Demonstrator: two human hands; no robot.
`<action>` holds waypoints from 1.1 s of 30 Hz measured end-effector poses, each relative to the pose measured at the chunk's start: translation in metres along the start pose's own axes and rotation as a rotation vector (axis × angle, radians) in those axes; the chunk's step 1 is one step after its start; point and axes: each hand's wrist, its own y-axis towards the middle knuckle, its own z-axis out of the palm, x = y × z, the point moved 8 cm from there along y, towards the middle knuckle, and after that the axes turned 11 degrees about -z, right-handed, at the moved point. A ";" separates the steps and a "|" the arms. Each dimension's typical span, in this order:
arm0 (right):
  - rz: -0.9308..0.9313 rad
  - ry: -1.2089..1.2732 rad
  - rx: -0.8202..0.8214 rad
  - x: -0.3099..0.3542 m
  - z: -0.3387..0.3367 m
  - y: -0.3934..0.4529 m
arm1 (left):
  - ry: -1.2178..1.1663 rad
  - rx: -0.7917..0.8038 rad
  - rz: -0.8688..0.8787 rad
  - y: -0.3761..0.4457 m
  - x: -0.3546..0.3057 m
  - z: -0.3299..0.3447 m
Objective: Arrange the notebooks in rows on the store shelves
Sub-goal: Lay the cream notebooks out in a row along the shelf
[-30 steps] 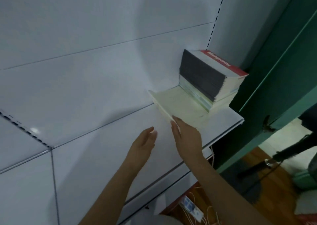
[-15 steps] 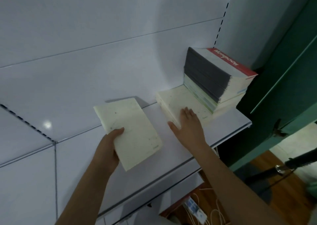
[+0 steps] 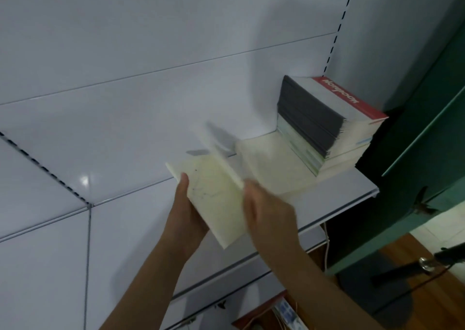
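Note:
My left hand [image 3: 187, 219] grips a cream notebook [image 3: 216, 201] by its left edge, flat just above the white shelf [image 3: 141, 219]. My right hand [image 3: 266, 211] holds a second cream notebook [image 3: 221, 153] tilted up on edge, blurred by motion, over the first. To the right lies a low pile of cream notebooks [image 3: 274, 163]. Behind it, in the shelf's far right corner, stands a tall stack of notebooks [image 3: 324, 123] with dark spines and a red-and-white cover on top.
The white back panel [image 3: 151, 53] rises behind the shelf. A dark green wall [image 3: 427, 128] borders the shelf on the right. Below, a wooden floor [image 3: 427, 302] shows with a power strip [image 3: 286, 314], cables and a dark stand.
My left hand has brought its cream notebook rightward toward the pile. My right hand has left the pile's top and lifted another notebook up on edge.

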 end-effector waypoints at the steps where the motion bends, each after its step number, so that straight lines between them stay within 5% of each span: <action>1: -0.096 0.030 0.060 0.021 0.010 -0.006 | -0.030 0.016 0.011 -0.002 -0.001 0.004; 7: -0.096 0.294 0.290 0.019 0.044 -0.016 | 0.001 -0.182 0.040 -0.009 -0.003 -0.025; 11: 0.251 0.367 0.411 -0.027 0.063 0.007 | 0.171 -0.251 0.090 -0.025 -0.008 -0.042; 16: 0.642 1.003 0.484 -0.002 0.101 0.019 | 0.245 -0.369 0.088 -0.065 -0.004 -0.067; 26: 0.685 1.297 0.482 0.155 0.146 0.003 | 0.178 -0.656 0.212 -0.201 0.008 -0.193; 33: 0.666 1.437 0.591 0.346 0.169 -0.034 | 0.301 -0.751 0.261 -0.356 0.027 -0.307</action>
